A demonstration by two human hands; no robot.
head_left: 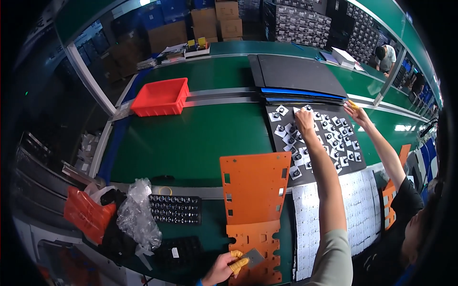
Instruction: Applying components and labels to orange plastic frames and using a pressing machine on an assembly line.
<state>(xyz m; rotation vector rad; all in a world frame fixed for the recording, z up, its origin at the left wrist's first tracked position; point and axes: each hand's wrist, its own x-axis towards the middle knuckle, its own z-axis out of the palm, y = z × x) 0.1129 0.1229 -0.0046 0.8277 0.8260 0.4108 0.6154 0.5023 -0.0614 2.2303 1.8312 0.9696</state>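
My left hand (225,269), with yellow finger covers, pinches a small flat grey plate (254,258) near the front edge. Beneath the plate lies an orange metal panel (255,190) with slots and holes. Stretched far forward, my right hand (305,120) has its fingers closed at the top of a black board (282,164). Scattered over that board are several small white square pieces (295,172), each with a round black part on it. The right fingertips are hidden, so whatever they hold cannot be made out.
A co-worker's hand (356,113) reaches over the board's right side. Black sheets (300,74) are stacked behind it. White gridded sheets (362,209) lie under my right arm. Leftward are a red bin (160,97), a black tray of shiny round parts (175,209) and crumpled clear plastic (138,217).
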